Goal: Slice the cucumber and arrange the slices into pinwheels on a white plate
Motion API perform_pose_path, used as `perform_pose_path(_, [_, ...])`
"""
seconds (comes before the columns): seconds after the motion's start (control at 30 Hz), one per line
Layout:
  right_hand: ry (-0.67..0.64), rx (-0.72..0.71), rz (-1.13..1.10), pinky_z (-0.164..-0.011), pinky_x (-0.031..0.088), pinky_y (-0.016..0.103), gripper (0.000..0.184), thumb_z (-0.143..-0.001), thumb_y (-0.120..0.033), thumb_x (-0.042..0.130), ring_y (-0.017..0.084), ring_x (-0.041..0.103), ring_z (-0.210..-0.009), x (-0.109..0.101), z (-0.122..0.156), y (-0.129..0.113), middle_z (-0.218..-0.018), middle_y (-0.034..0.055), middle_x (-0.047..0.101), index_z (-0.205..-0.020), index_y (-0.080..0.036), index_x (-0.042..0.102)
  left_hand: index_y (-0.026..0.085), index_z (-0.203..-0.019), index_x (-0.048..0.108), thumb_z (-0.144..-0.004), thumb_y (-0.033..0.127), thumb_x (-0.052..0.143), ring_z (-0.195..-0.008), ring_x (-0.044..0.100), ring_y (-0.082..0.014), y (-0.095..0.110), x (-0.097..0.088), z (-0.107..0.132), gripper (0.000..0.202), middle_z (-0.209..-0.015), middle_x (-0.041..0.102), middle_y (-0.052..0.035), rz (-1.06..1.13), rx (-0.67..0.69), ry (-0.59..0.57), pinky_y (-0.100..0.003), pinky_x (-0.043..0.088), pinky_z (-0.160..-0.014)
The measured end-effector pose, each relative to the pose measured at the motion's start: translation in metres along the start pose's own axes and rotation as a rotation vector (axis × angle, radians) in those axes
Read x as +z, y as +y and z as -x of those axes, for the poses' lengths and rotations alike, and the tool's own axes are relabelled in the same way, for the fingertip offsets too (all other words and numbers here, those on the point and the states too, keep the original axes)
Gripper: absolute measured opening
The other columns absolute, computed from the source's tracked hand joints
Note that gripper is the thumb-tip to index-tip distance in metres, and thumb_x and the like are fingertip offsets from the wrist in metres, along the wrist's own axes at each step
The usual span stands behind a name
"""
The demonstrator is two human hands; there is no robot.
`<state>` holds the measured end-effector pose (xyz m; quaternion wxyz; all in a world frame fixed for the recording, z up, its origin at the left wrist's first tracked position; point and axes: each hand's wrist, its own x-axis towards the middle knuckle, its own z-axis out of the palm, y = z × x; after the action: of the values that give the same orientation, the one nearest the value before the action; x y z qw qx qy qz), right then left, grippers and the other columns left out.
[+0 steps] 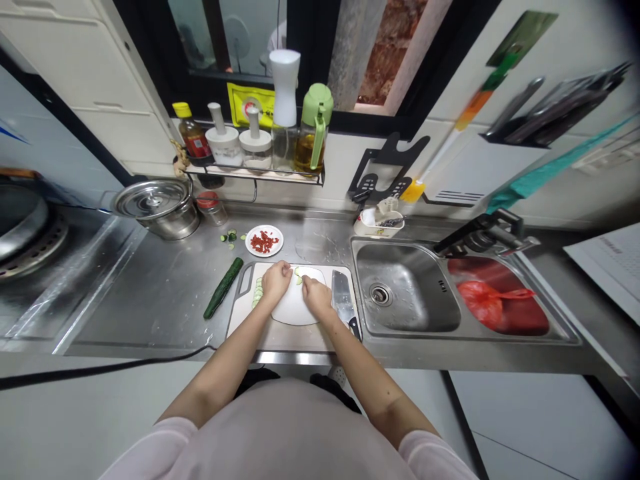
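A white plate [295, 310] lies on the cutting board [245, 327], with a few thin cucumber slices [299, 272] near its far edge. My right hand [317, 297] is closed, its fingertips pinching at one of these slices. Over the plate's left side, my left hand [277, 280] is curled with thumb and fingers together; whatever they hold is too small to tell. More sliced cucumber [257, 291] lies on the board, partly behind the left hand. A cleaver [342, 293] rests flat along the board's right side.
Left of the board lies a whole cucumber [223, 288]. Behind it are cucumber scraps [231, 236] and a small plate of chopped red pieces [274, 248]. A lidded steel pot [175, 220] stands back left; the sink [410, 293] is on the right, below the faucet [480, 233].
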<state>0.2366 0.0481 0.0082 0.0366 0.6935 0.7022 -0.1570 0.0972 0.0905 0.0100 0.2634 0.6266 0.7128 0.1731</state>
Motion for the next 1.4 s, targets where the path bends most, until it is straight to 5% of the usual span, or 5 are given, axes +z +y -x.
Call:
perform_pose_path(0.3, [0.108, 0.050, -0.185, -0.081, 0.042, 0.025, 0.039, -0.098, -0.031, 0.032, 0.018, 0.063, -0.101, 0.005, 0.026, 0.015, -0.117, 0.0044, 0.068, -0.129, -0.026, 0.056, 0.022, -0.109, 0.061, -0.085, 0.040, 0.050, -0.074, 0.061, -0.0130, -0.068, -0.024, 0.044, 0.032, -0.083, 0.065, 0.0004, 0.275, -0.174, 0.168, -0.021, 0.044, -0.067])
perform_pose_path(0.5, [0.226, 0.039, -0.326, -0.084, 0.044, 0.025, 0.040, -0.096, -0.030, 0.035, 0.018, 0.065, -0.098, 0.010, 0.043, 0.024, -0.113, 0.0059, 0.070, -0.124, -0.021, 0.061, 0.025, -0.101, 0.064, -0.082, 0.038, 0.053, -0.079, 0.064, -0.0180, -0.112, -0.036, 0.080, 0.026, -0.085, 0.069, -0.0008, 0.094, -0.261, 0.135, -0.026, 0.042, -0.072])
perform_pose_path(1.07, [0.356, -0.022, -0.496, -0.077, 0.047, 0.027, 0.039, -0.091, -0.033, 0.039, 0.021, 0.067, -0.084, 0.024, 0.057, 0.028, -0.094, 0.0088, 0.074, -0.111, -0.018, 0.069, 0.021, -0.090, 0.065, -0.081, 0.037, 0.059, -0.094, 0.060, -0.0256, -0.101, -0.024, 0.086, 0.019, -0.092, 0.070, -0.0059, -0.117, -0.202, 0.099, -0.035, 0.035, -0.083])
perform_pose_path(1.23, [0.363, -0.035, -0.516, -0.074, 0.046, 0.026, 0.037, -0.091, -0.033, 0.040, 0.020, 0.067, -0.081, 0.023, 0.061, 0.027, -0.094, 0.0082, 0.074, -0.108, -0.019, 0.069, 0.021, -0.086, 0.064, -0.079, 0.032, 0.060, -0.084, 0.061, -0.0210, -0.103, -0.020, 0.086, 0.014, -0.086, 0.070, -0.0033, 0.021, -0.186, 0.140, -0.030, 0.037, -0.074])
perform_pose_path(1.4, [0.370, -0.064, -0.561, -0.067, 0.043, 0.026, 0.033, -0.090, -0.033, 0.041, 0.019, 0.064, -0.071, 0.012, 0.060, 0.017, -0.081, 0.0061, 0.072, -0.101, -0.019, 0.070, 0.019, -0.081, 0.064, -0.070, 0.039, 0.067, -0.061, 0.053, -0.0128, -0.098, -0.021, 0.079, 0.023, -0.073, 0.065, -0.0008, 0.481, -0.178, 0.167, -0.025, 0.038, -0.063])
